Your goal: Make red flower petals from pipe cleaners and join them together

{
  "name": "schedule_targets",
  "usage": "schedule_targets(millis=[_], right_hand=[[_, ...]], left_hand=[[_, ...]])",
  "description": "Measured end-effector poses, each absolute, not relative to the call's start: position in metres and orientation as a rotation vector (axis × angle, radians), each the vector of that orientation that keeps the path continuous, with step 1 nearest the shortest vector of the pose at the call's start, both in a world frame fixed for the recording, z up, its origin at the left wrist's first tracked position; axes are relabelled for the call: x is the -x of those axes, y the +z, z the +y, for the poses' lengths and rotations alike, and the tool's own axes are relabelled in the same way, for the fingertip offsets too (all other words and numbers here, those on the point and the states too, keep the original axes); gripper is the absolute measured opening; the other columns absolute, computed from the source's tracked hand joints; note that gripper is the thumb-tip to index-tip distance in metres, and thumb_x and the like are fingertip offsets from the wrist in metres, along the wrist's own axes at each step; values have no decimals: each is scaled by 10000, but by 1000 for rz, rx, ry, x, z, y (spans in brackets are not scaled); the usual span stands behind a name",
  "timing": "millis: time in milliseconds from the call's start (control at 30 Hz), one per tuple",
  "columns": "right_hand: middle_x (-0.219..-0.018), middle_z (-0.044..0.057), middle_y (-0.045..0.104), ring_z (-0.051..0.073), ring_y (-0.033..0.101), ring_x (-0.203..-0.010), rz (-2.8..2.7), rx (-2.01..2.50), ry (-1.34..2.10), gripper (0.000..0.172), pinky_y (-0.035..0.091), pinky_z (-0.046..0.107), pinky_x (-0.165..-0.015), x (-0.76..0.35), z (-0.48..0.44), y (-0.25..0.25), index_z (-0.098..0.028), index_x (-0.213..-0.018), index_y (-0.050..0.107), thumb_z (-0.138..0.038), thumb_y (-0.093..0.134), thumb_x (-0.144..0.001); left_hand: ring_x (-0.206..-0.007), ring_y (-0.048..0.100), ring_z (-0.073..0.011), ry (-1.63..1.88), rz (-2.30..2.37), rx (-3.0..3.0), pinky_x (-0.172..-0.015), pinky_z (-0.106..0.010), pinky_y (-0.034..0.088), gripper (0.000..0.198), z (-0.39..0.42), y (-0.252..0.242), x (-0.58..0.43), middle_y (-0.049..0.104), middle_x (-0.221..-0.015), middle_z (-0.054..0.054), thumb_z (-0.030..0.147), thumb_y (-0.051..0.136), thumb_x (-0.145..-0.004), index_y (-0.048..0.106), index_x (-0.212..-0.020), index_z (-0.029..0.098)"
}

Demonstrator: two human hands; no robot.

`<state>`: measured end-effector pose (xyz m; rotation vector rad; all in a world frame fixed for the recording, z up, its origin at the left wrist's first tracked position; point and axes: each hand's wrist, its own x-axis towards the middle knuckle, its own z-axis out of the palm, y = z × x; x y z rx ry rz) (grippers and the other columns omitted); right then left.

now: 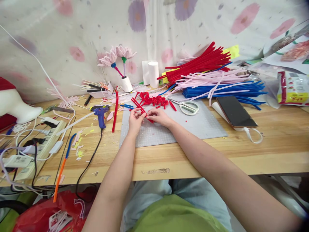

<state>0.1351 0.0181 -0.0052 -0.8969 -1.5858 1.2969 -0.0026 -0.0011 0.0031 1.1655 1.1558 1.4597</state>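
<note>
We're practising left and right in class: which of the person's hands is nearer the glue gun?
Left. The left hand is to the right of the glue gun; the right hand is farther right, beyond the left one. Both are over the grey mat.

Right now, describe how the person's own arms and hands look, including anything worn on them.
The left hand and right hand are ungloved, with slender fingers; no ring is discernible at this size. The left arm and right arm are bare as far as they show, with no sleeve, watch or bracelet visible.
</note>
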Motion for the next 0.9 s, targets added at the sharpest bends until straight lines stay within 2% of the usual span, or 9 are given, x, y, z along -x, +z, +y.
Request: schedule_targets(millis=[100,200,367,467,567,733,800,900], right_hand=[[-628,-28,543,77,455,-541,-1521,863,1414,288,367,219,-532,-135,16,-2,-153,-702,560,-404,672,-612],[-608,-35,529,68,437,-524,-1499,847,1472,264,351,213,-523,-136,13,2,-149,-702,552,-381,655,-628],[-633,-32,527,74,440,-567,-1553,832,1452,160,360,210,-542,-139,11,5,-151,-692,548,-271,618,-613],[-642,-42,496,65,430,-559,-1471,795,1432,132,352,199,-528,-140,11,7,-160,-692,499,-228,584,-617],[-633,-58,466,62,428,-536,-1380,761,1437,191,360,187,-503,-140,11,9,-187,-746,444,-213,583,-618],[-717,-54,467,74,482,-561,-1394,840,1277,491,448,203,-551,-136,10,10,-264,-1101,383,-177,556,-650],[-777,-35,468,74,494,-582,-1420,889,1150,489,464,208,-563,-132,10,9,-270,-1145,383,-181,520,-684],[-833,-7,485,98,524,-667,-1452,962,944,398,477,225,-603,-127,8,6,-249,-1113,423,-192,484,-724]], left_hand=[[-474,473,-46,1536,1186,-1046,-431,-173,393,367,-1,5,1,567,-689,28,387,681,-625,496,-868,184],[-567,530,-68,1516,1184,-1010,-477,-187,416,301,-2,7,2,582,-765,15,368,665,-629,516,-815,184],[-563,528,-72,1453,1149,-1030,-546,-200,428,194,-3,7,2,558,-643,37,296,631,-617,521,-714,169],[-525,504,-58,1489,1135,-997,-521,-191,413,203,-2,6,1,551,-630,46,277,639,-600,513,-719,170],[-448,434,-36,1502,1145,-950,-471,-182,389,225,-1,5,1,511,-586,64,270,654,-590,505,-726,171],[-418,387,-32,1509,1216,-923,-443,-183,381,221,1,4,2,481,-561,72,268,659,-601,513,-736,171],[-419,388,-35,1516,1247,-930,-440,-185,384,212,1,5,1,479,-563,73,263,658,-611,513,-737,173],[-434,410,-40,1506,1269,-958,-443,-185,389,188,0,6,-1,494,-586,66,244,652,-622,519,-732,171]])
